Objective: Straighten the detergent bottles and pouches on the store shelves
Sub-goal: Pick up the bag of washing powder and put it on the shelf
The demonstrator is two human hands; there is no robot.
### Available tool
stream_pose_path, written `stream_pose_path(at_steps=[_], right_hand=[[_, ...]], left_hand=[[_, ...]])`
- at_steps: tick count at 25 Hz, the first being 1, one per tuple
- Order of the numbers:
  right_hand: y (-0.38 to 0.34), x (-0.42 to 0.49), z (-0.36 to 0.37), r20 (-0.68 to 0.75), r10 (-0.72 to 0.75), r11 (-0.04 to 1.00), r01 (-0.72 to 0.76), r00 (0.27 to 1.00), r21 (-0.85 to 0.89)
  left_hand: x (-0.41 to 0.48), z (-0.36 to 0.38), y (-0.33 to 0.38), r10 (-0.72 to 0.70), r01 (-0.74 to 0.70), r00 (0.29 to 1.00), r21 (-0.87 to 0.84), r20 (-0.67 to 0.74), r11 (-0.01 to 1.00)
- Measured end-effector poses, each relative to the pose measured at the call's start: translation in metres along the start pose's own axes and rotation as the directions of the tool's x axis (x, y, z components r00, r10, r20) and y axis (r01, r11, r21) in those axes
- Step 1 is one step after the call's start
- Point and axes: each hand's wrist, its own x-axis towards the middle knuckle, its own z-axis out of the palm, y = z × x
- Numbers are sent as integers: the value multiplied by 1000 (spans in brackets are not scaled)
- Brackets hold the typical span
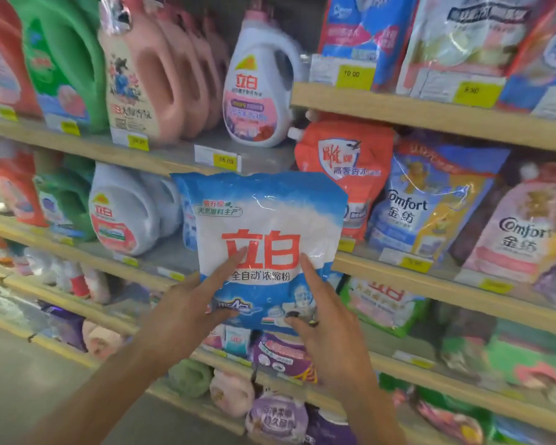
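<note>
Two forefingers (235, 261) lie straight on the front of a blue-and-white powder pouch (264, 220), thumbs below them. The other fingers are hidden behind it, so the left hand (190, 303) and right hand (326, 316) seem to pinch its lower half. The pouch is upright, off the shelf (398, 271). Beyond the fingertips, a white bottle (126, 210) sits left and a red pouch (344, 168) right. Likely step: reshelving. Next, slide it between them, base flat, label outward.

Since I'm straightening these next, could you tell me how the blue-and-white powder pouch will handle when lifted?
Probably floppy: the powder pouch has a crinkled top. Likely heavy, as it bulges and the left hand and right hand both hold it. Its glossy film may slip.
</note>
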Motion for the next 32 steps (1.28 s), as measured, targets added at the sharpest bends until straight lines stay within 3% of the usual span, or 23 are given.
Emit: stream_pose_path(at_steps=[11,19,26,32], right_hand=[[145,2,116,-197,-93,992,73,976,-104],[210,24,141,-298,-107,970,34,948,-239],[240,44,153,-280,-55,986,8,958,-164],[253,63,165,-192,125,991,-131,973,-21]], left_hand=[[14,191,-91,248,-250,961,-1,-123,968],[51,263,-103,339,-355,931,-109,-138,929],[76,288,-111,280,-281,960,-102,-23,954],[103,293,-120,155,-126,964,-144,215,982]])
